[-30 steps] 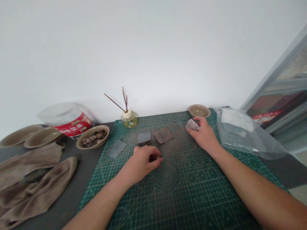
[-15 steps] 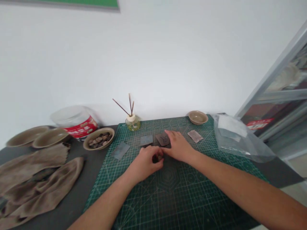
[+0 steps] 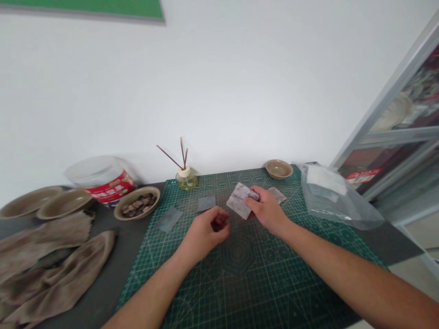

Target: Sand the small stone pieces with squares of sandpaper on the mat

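My right hand (image 3: 269, 208) pinches a square piece of sandpaper (image 3: 241, 200), raised and tilted over the mat, its pale, mottled side showing. Just to the left is my left hand (image 3: 210, 230), fingers curled in toward the thumb; whatever lies inside them is in shadow. Two grey, sheet-like pieces lie on the green cutting mat (image 3: 274, 283): a small grey piece (image 3: 206, 203) behind my left hand and a grey rectangle (image 3: 170, 219) farther left. Partly behind my right hand lies another pale piece (image 3: 278, 195).
Left of the mat stand a bowl of stones (image 3: 139, 204), two more bowls (image 3: 65, 203), a red-labelled plastic jar (image 3: 106, 180) and a crumpled brown cloth (image 3: 58, 274). At the back are a reed diffuser (image 3: 187, 178) and a small bowl (image 3: 279, 169). A clear plastic bag (image 3: 336, 196) lies right.
My right hand has lifted the sandpaper off the mat, turning its dark face away so the pale side shows. The small stone seen in my left fingers is no longer visible.
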The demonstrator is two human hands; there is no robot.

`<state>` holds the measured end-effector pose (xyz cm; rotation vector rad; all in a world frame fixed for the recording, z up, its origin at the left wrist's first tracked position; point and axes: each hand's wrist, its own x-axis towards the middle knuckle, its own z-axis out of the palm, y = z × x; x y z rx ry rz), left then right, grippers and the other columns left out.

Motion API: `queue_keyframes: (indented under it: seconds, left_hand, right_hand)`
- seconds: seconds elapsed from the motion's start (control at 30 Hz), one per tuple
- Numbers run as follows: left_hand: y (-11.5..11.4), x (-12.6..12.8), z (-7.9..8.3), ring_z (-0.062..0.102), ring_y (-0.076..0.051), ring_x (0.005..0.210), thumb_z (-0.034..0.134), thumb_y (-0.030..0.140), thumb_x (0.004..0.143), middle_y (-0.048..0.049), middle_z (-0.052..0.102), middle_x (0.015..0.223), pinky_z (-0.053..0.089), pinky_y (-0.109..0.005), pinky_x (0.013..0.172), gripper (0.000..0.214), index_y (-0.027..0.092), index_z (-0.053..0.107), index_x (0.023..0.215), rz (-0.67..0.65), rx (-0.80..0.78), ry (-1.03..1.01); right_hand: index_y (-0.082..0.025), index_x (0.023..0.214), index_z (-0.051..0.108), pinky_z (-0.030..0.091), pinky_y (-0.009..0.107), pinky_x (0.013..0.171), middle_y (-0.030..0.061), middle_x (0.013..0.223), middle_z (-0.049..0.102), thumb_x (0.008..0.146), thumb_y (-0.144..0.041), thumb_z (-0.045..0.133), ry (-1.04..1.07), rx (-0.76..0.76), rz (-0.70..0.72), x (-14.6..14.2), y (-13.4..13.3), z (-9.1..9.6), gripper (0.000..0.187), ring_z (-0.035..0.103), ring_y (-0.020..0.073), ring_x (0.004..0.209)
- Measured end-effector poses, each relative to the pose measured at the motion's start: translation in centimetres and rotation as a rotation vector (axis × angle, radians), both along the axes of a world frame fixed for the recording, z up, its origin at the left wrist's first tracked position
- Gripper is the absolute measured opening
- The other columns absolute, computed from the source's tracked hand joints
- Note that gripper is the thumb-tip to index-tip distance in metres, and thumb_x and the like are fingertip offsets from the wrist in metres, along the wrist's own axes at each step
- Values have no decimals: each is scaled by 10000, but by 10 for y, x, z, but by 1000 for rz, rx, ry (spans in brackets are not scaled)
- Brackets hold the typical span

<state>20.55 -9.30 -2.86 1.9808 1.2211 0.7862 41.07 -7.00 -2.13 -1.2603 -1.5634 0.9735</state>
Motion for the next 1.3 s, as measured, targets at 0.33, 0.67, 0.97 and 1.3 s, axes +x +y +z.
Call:
queue_keyframes:
  seconds: [0.33,0.67,0.97,1.3]
  left_hand:
    - [-1,6,-8,527,-121,671,573,173,792,30,554,723,408,-215,622,76,181,616,854,70,-47,-95]
    - [7,-4,-3,528,-146,695,520,294,906,16,577,748,399,-234,624,158,197,643,930,42,-164,-179]
    - [1,-1,1,452,-123,624,590,397,896,39,511,673,362,-231,596,213,189,599,851,50,-246,-245]
    - [0,-4,6,447,-123,669,514,372,950,30,496,717,364,-228,621,255,182,559,786,-54,-260,-263]
  right_hand:
    - [-206,798,543,461,266,638,-9,797,630,753,-193,614,703,-332,334,2,-12,-17,85,576,145,673]
    - [-214,914,625,489,261,546,-5,751,628,865,-331,635,161,-97,222,6,-19,-13,126,607,154,615]
    - [-203,939,622,503,258,473,17,738,644,920,-424,573,182,-175,336,4,-26,-14,228,653,176,587]
    - [-154,828,643,537,274,504,21,702,618,893,-416,602,468,-315,445,7,-23,-9,273,598,152,587]
